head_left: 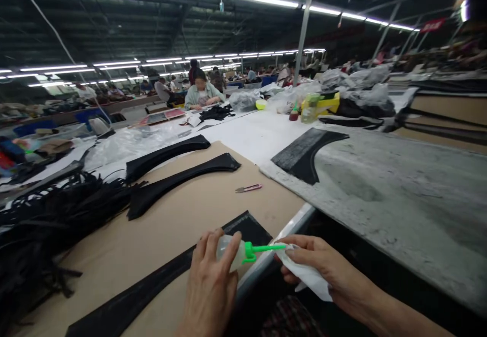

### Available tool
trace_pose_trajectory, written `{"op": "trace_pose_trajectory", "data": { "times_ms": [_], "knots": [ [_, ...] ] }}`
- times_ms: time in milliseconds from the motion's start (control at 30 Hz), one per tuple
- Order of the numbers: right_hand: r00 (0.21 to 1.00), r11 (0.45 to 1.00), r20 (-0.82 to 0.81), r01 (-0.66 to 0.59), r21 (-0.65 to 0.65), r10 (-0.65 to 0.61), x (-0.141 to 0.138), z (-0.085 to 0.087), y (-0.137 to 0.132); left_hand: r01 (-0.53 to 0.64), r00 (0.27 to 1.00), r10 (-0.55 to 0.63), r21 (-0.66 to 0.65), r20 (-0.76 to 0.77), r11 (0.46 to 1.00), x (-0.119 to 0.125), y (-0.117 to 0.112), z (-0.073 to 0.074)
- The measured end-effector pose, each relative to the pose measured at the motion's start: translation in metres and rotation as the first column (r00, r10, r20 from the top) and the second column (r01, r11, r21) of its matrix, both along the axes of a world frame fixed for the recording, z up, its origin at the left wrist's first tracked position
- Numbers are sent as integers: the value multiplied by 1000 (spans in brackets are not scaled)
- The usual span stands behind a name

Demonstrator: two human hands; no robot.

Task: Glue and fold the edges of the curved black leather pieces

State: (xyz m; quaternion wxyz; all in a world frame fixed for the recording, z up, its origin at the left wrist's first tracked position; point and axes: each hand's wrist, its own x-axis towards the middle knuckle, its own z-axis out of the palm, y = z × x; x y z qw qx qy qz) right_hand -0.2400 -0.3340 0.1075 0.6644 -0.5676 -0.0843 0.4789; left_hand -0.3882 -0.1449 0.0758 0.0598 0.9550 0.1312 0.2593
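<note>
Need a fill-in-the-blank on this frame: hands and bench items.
1. The nozzle of the bottle in the left hand is ____.
2. The cloth that the right hand holds at the nozzle tip is ____.
3. The snips lying on the brown board are ____.
Missing: green; white; pink.

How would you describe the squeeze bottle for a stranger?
Find the big brown board; at its near edge the left hand grips a small clear bottle. Only it has a bright green nozzle, meeting the white cloth in the right hand.
</note>
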Motion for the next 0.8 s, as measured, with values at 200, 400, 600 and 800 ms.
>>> {"op": "trace_pose_trajectory", "data": {
  "times_ms": [200,400,600,800],
  "knots": [
    [999,999,-24,45,25,-44,6,-4,-16,33,999,-30,131,-22,991,13,-18,14],
    [999,999,-17,45,19,-44,9,-10,-24,13,1000,-14,202,5,979,21,-28,18],
    [999,999,-17,46,15,-46,12,-14,-29,19,1000,-21,223,7,975,25,-31,17],
    [999,999,-28,45,13,-45,11,-14,-29,14,1000,-13,213,-8,977,26,-31,17]
  ]
}}
